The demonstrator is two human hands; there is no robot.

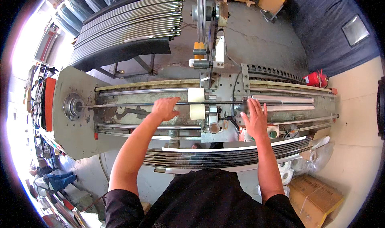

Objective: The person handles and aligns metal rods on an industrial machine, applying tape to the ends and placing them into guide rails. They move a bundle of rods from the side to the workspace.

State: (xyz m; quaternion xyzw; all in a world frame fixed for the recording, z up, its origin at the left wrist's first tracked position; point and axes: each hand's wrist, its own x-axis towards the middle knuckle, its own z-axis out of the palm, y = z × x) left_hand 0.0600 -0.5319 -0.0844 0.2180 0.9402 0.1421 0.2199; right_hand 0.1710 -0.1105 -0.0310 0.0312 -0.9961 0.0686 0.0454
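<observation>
A long thin dark rod (134,104) lies level across the machine. Its left end meets the round metal chuck (73,107) on the grey headstock (76,138). My left hand (164,108) lies over the rod, thumb and forefinger apart, left of a cream roller (196,112); its other fingers are partly hidden. My right hand (256,118) is open, palm down and fingers spread, with its fingertips over the rod just right of the carriage plate (222,136). Past this hand the rod runs into a wider silver section (296,103).
Several dark rods (216,158) lie on a white-edged rack between me and the machine. Beyond it, a table holds many shiny metal tubes (132,21). A control box with a green button (273,134) sits by my right wrist. Red fire extinguishers (316,79) stand at far right.
</observation>
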